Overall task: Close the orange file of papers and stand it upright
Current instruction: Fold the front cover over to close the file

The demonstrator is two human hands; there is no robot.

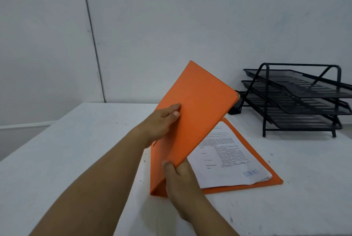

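The orange file (198,106) lies half open on the white table (91,140). Its back cover rests flat with a stack of printed papers (226,159) on it. The front cover is raised and tilted over the papers. My left hand (162,123) presses flat on the outside of the raised cover near its left edge. My right hand (181,174) grips the near edge of that cover, thumb on the outside, fingers hidden behind it.
A black three-tier mesh paper tray (297,98) stands at the back right of the table, close to the file's far corner. A small dark object (236,105) sits beside the tray's left foot. A white wall rises behind the table.
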